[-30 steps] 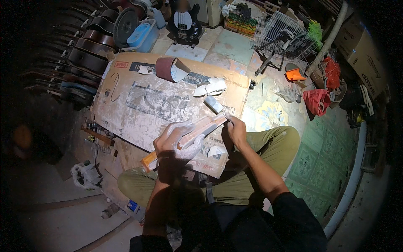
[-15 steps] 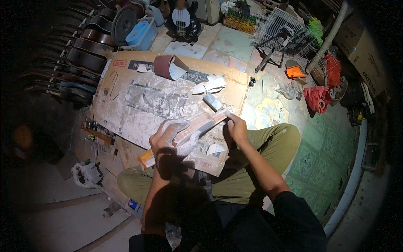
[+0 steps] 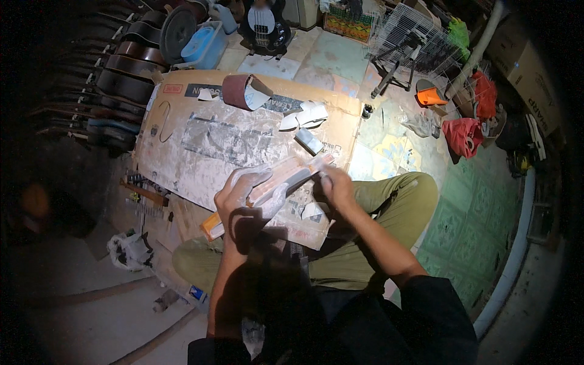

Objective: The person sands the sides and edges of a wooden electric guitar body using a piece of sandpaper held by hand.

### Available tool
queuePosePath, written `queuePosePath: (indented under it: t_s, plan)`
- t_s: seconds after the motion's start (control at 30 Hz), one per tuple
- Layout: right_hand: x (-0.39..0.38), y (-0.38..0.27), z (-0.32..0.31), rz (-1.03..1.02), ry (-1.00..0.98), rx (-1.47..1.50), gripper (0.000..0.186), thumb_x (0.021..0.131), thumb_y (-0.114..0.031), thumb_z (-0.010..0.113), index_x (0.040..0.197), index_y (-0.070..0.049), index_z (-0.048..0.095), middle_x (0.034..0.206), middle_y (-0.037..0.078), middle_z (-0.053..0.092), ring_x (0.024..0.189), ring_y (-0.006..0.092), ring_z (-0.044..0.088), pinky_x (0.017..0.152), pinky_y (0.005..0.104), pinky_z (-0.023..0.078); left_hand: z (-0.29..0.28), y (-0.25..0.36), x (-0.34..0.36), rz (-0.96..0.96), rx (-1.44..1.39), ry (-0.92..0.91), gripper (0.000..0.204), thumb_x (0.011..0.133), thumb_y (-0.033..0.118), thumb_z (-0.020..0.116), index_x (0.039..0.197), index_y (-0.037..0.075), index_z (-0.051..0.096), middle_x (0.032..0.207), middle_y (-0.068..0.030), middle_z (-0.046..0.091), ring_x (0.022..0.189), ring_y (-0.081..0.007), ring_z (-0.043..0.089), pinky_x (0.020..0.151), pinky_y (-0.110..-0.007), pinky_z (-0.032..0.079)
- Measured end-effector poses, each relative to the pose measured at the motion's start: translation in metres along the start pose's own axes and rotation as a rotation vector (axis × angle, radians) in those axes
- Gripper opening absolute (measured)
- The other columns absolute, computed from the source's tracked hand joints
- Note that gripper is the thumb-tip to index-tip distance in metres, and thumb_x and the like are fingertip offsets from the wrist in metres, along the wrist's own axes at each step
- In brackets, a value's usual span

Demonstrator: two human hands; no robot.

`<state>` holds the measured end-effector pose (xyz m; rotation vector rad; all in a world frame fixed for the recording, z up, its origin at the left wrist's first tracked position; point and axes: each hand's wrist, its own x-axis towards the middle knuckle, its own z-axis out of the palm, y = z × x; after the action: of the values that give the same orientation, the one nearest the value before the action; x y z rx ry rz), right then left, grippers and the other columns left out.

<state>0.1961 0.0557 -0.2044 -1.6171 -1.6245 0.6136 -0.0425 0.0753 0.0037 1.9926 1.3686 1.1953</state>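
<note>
A long, narrow, dusty wooden piece (image 3: 283, 177), pinkish with a dark grey strip along it, lies slantwise above the cardboard. My left hand (image 3: 234, 198), coated in white dust, is wrapped round its near part. Past my left wrist shows an orange end (image 3: 211, 226); whether it belongs to the same piece is hidden. At the far right end my right hand (image 3: 336, 188) is closed, its fingers slightly blurred; what they pinch against the wood cannot be made out. Just beyond sits a grey block (image 3: 309, 141). A torn white-backed scrap (image 3: 312, 210) lies below the wood.
Dusty cardboard (image 3: 164, 149) covers the floor before me, bearing a curled brown sandpaper strip (image 3: 234, 92) and torn sheets (image 3: 304, 115). Several guitars (image 3: 125, 79) line the left; a black bass guitar (image 3: 263, 27) stands behind. Tools (image 3: 145, 193) lie left; a tripod (image 3: 398, 64) stands right.
My right hand has shifted slightly left and down along the wooden piece's far end. My left hand keeps its hold, and the wood stays nearly in place.
</note>
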Motion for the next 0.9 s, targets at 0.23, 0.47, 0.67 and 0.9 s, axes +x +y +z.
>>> queuePosePath:
  t_s: [0.23, 0.47, 0.67, 0.9]
  plan:
    - [0.005, -0.04, -0.002, -0.002, -0.007, 0.067, 0.035, 0.082, -0.004, 0.061, 0.114, 0.0, 0.071, 0.113, 0.026, 0.069, 0.104, 0.0425, 0.067, 0.094, 0.0441, 0.053, -0.001, -0.002, 0.004, 0.018, -0.001, 0.042, 0.033, 0.069, 0.01, 0.083, 0.099, 0.0, 0.071, 0.095, -0.0186, 0.071, 0.084, -0.0316, 0.073, 0.073, -0.035, 0.056]
    - [0.008, -0.061, -0.01, 0.003, -0.05, 0.074, 0.034, 0.085, -0.004, 0.055, 0.115, 0.0, 0.071, 0.112, 0.027, 0.068, 0.105, 0.0411, 0.067, 0.094, 0.044, 0.053, -0.002, -0.003, 0.004, 0.035, 0.02, 0.054, 0.032, 0.069, 0.01, 0.082, 0.097, 0.0, 0.071, 0.093, -0.0182, 0.07, 0.083, -0.0327, 0.072, 0.072, -0.035, 0.056]
    - [0.025, 0.003, -0.003, 0.276, -0.042, 0.029, 0.036, 0.082, -0.007, 0.061, 0.116, 0.0, 0.071, 0.114, 0.026, 0.069, 0.107, 0.0426, 0.066, 0.098, 0.0431, 0.052, 0.0, 0.002, 0.002, 0.005, 0.024, 0.033, 0.03, 0.07, 0.012, 0.079, 0.097, 0.0, 0.071, 0.092, -0.0176, 0.07, 0.08, -0.033, 0.072, 0.07, -0.037, 0.055]
    - [0.028, -0.018, -0.01, 0.416, -0.078, 0.05, 0.037, 0.083, -0.004, 0.06, 0.118, 0.001, 0.069, 0.116, 0.028, 0.068, 0.109, 0.042, 0.067, 0.098, 0.0411, 0.052, -0.005, 0.004, 0.005, -0.063, 0.001, 0.013, 0.033, 0.069, 0.012, 0.081, 0.098, 0.0, 0.071, 0.093, -0.0177, 0.07, 0.084, -0.0321, 0.072, 0.072, -0.036, 0.055]
